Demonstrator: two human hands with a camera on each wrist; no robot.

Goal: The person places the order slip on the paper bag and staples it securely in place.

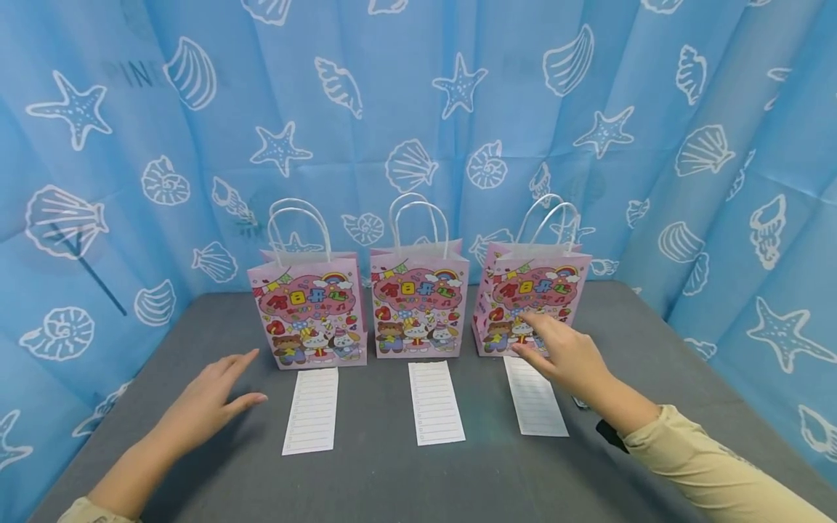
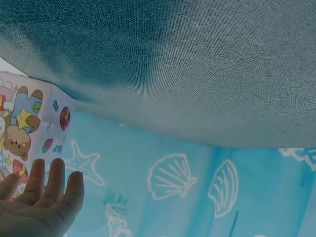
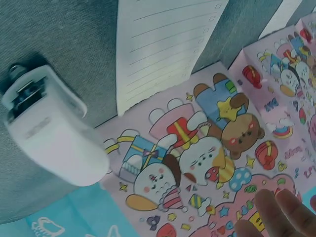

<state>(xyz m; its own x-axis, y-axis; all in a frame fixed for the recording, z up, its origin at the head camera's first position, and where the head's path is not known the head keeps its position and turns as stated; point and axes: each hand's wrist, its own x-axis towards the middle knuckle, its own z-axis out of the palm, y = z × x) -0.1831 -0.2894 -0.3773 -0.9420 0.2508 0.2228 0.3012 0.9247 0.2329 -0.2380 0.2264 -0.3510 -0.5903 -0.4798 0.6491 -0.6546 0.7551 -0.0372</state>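
Note:
Three pink paper gift bags with cartoon animals and white handles stand in a row: a left bag (image 1: 309, 316), a middle bag (image 1: 420, 312) and a right bag (image 1: 532, 280). My left hand (image 1: 205, 399) hovers just left of the left bag, fingers extended and thumb apart, holding nothing. In front of the right bag is my right hand (image 1: 569, 356), fingers stretched forward, also holding nothing. Lined checklist slips lie before the bags: a left slip (image 1: 312, 410), a middle slip (image 1: 436, 402) and a right slip (image 1: 538, 399), the last partly covered by the right hand.
A white hand tool with a metal mechanism (image 3: 59, 128) lies beside the right bag in the right wrist view; my right arm mostly hides it in the head view. Everything rests on a grey cloth-covered table (image 1: 366, 479). A blue shell-patterned curtain (image 1: 418, 94) hangs behind.

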